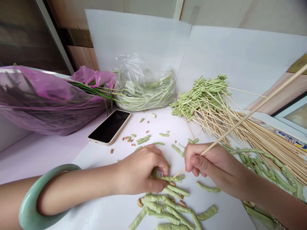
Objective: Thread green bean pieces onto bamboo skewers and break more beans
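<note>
Work well under way, by the look of it, but not near the end. Done already: a big heap of beans on sticks [203, 95] at the upper right of the frame, with bare stick ends poking out to the right. Too many to count.

In hand now, near the middle: one more. Right hand [211, 166] closed around a long stick [240, 123], thumb on top, low tip down at a green bean piece [178, 179]. Left hand [146, 169] curled, with thumb and finger pinched on the other end of that same piece. Hands close to each other, but not touching. Can't tell whether pushed in or only touching at the tip. Just bare wood on the rest of the stick.

Left to do: lots, it seems. Cut pieces [177, 207] in a loose pile at the bottom middle, and a few small bits [143, 139] scattered higher up. Long bean [299, 190] and more green pieces at the lower right. Even more beans in a clear bag [148, 99] at the upper middle. Plain sticks [280, 143] in a thick row by the right edge. Little brown seeds [140, 202] here and there on the table [72, 143], likely fallen from the beans.
</note>
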A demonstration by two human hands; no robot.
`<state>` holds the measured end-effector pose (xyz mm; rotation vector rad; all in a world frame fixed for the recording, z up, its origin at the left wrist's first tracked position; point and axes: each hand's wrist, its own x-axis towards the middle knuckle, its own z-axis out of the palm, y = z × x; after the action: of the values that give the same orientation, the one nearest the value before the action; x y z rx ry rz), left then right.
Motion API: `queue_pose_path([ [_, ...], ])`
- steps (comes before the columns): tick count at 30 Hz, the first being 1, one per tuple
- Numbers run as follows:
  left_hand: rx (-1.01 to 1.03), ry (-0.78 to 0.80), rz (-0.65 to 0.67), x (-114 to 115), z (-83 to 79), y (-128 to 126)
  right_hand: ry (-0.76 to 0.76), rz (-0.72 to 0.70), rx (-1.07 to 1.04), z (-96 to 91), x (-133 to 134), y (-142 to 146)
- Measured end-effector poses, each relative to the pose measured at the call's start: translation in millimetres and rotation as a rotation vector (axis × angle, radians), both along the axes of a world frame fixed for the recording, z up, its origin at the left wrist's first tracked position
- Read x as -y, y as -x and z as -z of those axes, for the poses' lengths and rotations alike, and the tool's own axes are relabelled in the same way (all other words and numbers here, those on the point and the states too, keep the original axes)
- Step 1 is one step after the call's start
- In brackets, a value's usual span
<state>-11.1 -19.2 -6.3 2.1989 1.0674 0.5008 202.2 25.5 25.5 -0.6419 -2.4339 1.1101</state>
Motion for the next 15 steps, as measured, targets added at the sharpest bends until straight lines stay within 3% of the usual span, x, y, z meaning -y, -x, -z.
queue_pose_path([
  [15,0.015,-0.032,-0.022,-0.3,3.0,-1.5,-0.056,-0.056,0.005,-1.9,4.9,1.5],
])
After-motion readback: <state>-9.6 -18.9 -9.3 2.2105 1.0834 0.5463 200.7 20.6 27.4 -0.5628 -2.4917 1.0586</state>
